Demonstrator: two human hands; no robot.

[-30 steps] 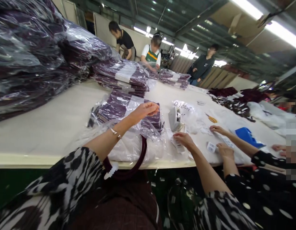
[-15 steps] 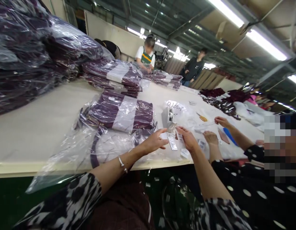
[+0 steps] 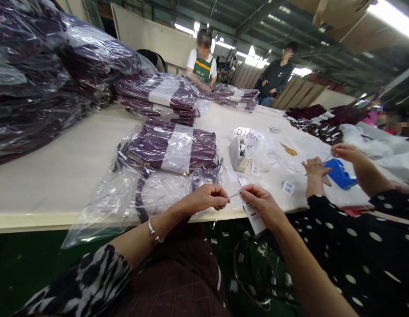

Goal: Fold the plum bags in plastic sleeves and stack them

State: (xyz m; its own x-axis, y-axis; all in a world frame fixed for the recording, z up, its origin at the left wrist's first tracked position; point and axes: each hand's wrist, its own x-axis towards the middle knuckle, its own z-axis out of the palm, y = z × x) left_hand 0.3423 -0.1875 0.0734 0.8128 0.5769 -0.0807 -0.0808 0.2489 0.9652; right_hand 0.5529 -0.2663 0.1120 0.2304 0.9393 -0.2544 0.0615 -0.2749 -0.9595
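Observation:
My left hand (image 3: 206,198) is pinched shut on a thin strip or thread that runs to my right hand (image 3: 262,203). My right hand is closed around a white paper tag (image 3: 254,218) with dark print, held just off the table's near edge. Behind my hands lies a clear plastic bag (image 3: 125,198) with a dark purple strap in it. Further back sits a bagged purple-and-white folded garment (image 3: 173,147).
The cream table (image 3: 59,176) carries tall stacks of bagged purple garments (image 3: 35,75), a small white device (image 3: 238,154), loose labels (image 3: 288,187), orange scissors (image 3: 288,149) and a blue object (image 3: 338,172). A person in a dotted sleeve (image 3: 356,237) works at my right. Other people stand at the far side.
My left hand came down from the bagged garment to meet my right hand. Both hands drew back to the table edge and now pinch a tag and its thread.

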